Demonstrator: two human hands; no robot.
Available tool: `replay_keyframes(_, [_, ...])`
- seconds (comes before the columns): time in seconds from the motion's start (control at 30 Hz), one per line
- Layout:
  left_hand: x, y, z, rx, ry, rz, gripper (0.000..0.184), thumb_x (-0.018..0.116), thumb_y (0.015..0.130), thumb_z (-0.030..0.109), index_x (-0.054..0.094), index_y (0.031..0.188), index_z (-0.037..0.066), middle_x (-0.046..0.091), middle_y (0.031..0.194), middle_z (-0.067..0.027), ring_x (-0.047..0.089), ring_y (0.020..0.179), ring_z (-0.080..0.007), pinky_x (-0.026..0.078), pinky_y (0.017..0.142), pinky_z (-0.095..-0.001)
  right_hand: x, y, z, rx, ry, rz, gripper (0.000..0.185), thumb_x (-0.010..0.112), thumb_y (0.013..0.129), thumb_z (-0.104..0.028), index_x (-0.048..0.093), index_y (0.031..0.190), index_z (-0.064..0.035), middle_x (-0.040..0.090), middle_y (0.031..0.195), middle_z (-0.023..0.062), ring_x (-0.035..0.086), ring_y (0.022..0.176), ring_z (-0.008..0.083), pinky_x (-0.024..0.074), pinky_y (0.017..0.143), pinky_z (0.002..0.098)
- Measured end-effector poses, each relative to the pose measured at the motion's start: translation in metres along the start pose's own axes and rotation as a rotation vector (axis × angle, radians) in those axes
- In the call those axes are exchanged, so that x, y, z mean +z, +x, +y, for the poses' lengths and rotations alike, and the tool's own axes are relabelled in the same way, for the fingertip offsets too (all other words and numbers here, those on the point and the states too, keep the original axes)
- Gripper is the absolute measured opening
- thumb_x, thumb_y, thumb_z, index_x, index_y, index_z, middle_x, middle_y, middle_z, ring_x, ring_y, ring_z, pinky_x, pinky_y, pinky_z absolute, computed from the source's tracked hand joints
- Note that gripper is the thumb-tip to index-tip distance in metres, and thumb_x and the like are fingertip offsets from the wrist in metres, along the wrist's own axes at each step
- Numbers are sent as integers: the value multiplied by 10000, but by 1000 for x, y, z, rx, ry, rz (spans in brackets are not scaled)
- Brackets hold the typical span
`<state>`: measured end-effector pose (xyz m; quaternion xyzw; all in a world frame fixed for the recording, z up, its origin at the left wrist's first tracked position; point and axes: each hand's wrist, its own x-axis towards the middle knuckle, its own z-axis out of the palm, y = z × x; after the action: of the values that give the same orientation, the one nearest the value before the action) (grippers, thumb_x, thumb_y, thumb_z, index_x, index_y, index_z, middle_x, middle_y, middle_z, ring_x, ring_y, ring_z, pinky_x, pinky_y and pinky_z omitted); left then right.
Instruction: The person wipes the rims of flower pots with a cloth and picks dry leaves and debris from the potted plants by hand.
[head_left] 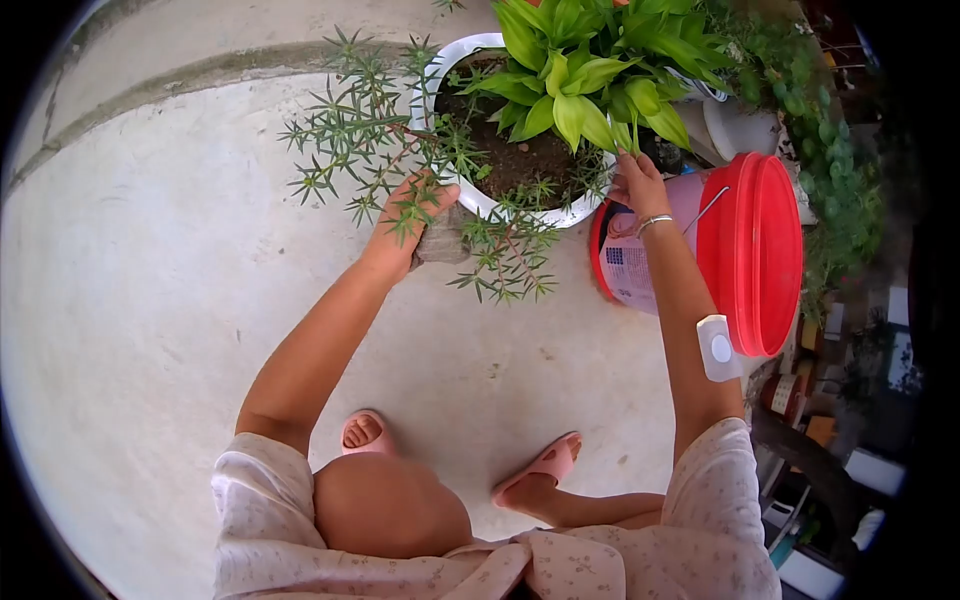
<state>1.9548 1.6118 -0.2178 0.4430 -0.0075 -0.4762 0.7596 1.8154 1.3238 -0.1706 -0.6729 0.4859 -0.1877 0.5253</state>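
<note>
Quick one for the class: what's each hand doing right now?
Left hand: at the rim of the white pot, by a grey-brown cloth-like item; grip cannot be told.
Right hand: at the pot's right side; grip cannot be told.

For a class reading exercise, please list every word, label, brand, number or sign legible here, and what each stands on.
None can be read for certain.
Red-and-pink bucket: a printed label with a dark block and fine print, too small and blurred to read.
Small container at the right: a pale patch with faint marks, too blurred to read.
White pot: no lettering visible.
</note>
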Motion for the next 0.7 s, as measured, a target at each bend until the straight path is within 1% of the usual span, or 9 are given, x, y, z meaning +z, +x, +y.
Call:
replay_keyframes(0.13, [-13, -2, -6, -17, -46, -95, 247, 688, 825, 158, 562, 1016, 63, 589, 905, -8, 568, 825, -118, 493, 739, -299, -15, -48, -16, -471, -174, 16, 266, 622, 872, -238, 624, 1038, -29, 650, 897, 40, 591, 820, 133, 465, 690, 254])
replay_keyframes(0.17, [-18, 0, -13, -19, -52, -95, 247, 688, 825, 158, 562, 1016, 63, 589, 905, -8, 568, 825, -118, 493, 739, -299, -7, -65, -29, -470, -180, 14, 266, 622, 872, -238, 624, 1038, -29, 650, 897, 40, 591, 820, 133, 465, 690, 254])
replay_keyframes(0.27, [-20, -1, -22, 4, -164, -48, 252, 609, 886, 215, 557, 1081, 64, 612, 1001, -50, 599, 885, -171, 507, 778, -329, 37, -106, -67, -683, -434, -236, 205, 644, 844, -183, 641, 992, -40, 647, 861, 53, 591, 802, 157, 460, 712, 265])
replay_keyframes(0.33, [-9, -14, -10, -227, -447, 88, 312, 498, 941, 310, 535, 1138, 71, 611, 1096, -96, 613, 950, -235, 509, 816, -367, 66, -110, -79, -861, -622, -433, 228, 652, 806, -173, 631, 1001, -56, 642, 865, 90, 601, 795, 223, 468, 730, 305])
replay_keyframes(0.37, [-15, -10, -16, -245, -433, 120, 386, 419, 959, 377, 506, 1170, 65, 585, 1169, -131, 590, 1025, -279, 484, 864, -418, 78, -106, -75, -867, -627, -456, 228, 652, 806, -173, 631, 1001, -56, 642, 865, 90, 601, 795, 223, 468, 730, 305])
replay_keyframes(0.43, [-25, -10, -17, -227, -498, 141, 389, 419, 958, 376, 498, 1174, 63, 578, 1174, -135, 578, 1040, -285, 469, 878, -447, 101, -96, -64, -980, -775, -420, 220, 642, 792, -164, 631, 994, -77, 643, 882, 107, 598, 831, 274, 472, 731, 362])
replay_keyframes(0.5, [-34, -10, -17, -188, -579, 191, 366, 440, 938, 340, 484, 1169, 60, 564, 1166, -141, 557, 1040, -294, 434, 873, -526, 113, -95, -69, -888, -931, -443, 202, 629, 788, -175, 627, 972, -94, 644, 876, 94, 606, 814, 292, 475, 705, 401])
replay_keyframes(0.57, [-49, 0, -19, -94, -630, 162, 339, 447, 924, 315, 483, 1147, 63, 568, 1132, -134, 561, 994, -289, 441, 841, -523, 123, -97, -74, -800, -1057, -460, 154, 622, 789, -192, 625, 920, -110, 634, 849, 87, 607, 769, 303, 478, 669, 416])
replay_keyframes(0.7, [-66, 11, -7, 57, -659, 157, 234, 486, 878, 218, 462, 1048, 59, 552, 985, -108, 549, 847, -257, 474, 700, -463, 128, -88, -66, -916, -1171, -393, 130, 605, 812, -204, 627, 874, -92, 619, 823, 117, 602, 763, 325, 476, 651, 410])
